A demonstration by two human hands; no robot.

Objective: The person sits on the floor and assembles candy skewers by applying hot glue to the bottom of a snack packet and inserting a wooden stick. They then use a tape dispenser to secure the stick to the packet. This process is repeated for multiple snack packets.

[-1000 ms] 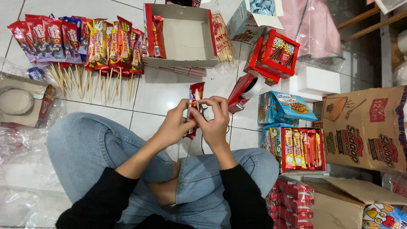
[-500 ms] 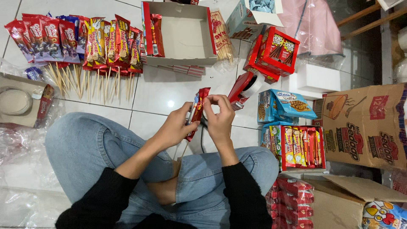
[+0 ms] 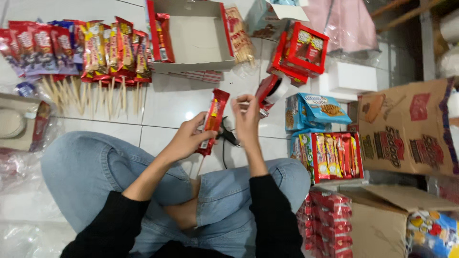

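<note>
Head view. A red snack packet [image 3: 213,117] on a thin wooden stick is held upright in the left hand [image 3: 187,139], above the tiled floor [image 3: 172,102] and in front of the crossed legs in blue jeans [image 3: 95,177]. The left grip is closed around the packet's lower half, thumb on the front face. The right hand [image 3: 246,117] is raised just beside the packet's upper right; its fingertips are pinched together on something small and pale, too small to be identified, possibly a bit of tape. A red tape dispenser [image 3: 271,91] lies on the floor just beyond the right hand. A dark corded tool [image 3: 228,137] rests on the floor between the hands and the knees.

Step in hand, as judged: a packet is being fastened to its stick.

Further off, a row of finished packets on sticks [image 3: 81,52] is laid out at upper left. An open white box [image 3: 193,36] with red flaps sits at top centre. Biscuit and wafer boxes [image 3: 325,138] and a brown carton [image 3: 406,126] are stacked at right.

The next move would call for a steady left hold and the pinched piece pressed flat where packet and stick meet.
</note>
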